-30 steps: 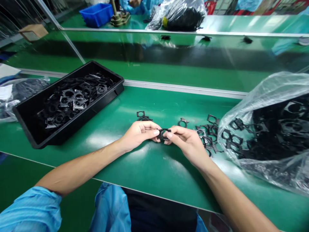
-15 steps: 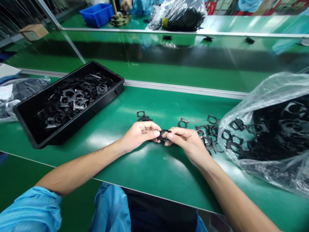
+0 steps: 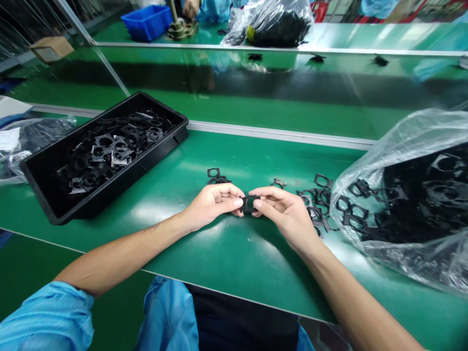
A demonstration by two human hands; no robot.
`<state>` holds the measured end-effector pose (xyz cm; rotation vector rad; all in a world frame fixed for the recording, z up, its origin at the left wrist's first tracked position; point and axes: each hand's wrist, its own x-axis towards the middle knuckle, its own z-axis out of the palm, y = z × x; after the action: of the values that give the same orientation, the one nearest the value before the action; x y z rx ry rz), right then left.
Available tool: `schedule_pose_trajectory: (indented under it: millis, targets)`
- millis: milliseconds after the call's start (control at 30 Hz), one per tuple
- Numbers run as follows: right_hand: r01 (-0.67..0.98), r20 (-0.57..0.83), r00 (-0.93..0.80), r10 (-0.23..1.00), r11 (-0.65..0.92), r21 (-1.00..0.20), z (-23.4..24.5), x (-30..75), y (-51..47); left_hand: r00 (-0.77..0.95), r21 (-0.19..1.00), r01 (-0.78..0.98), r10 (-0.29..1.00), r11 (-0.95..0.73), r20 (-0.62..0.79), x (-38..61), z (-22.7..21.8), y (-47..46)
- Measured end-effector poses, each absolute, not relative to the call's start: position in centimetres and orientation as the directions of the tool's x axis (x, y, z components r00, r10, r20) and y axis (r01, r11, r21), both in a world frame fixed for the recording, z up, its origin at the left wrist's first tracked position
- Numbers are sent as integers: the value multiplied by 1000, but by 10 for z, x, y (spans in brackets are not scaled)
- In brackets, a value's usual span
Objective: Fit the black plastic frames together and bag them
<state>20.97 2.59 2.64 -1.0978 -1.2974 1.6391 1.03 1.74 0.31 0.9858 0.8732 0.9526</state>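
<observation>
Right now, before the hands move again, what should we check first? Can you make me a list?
1. Grip: the small black plastic frame piece is pinched between the left hand and the right hand: ok.
2. Held piece lifted off the green table: cannot tell.
3. Held piece free of cracks: cannot tell, too small.
4. The black rectangular plastic tray is not heaped above its rim: ok.
5. The loose black pieces lie well back from the table's near edge: ok.
6. The clear crinkled plastic bag sits fully on the table: cannot tell, it runs out of the picture.
</observation>
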Motion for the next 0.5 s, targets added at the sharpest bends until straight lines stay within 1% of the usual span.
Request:
schedule_pose_trajectory:
  millis: [167,367,433,500]
  targets:
    - [-25,-126,-357,926,-144,-989,24,210,25,295,969,-152,944,197,-146,13,4,12]
    - [102,6,-318,948,40,-994,21,209,23,282,982,-76,948,173,-146,14,3,10]
    - [81,-2,-338,941,27,-996,22,209,22,274,985,-68,952,159,-135,15,4,11]
    - [40,-39,-361,932,-26,-999,23,209,22,278,987,-65,953,145,-121,14,5,11]
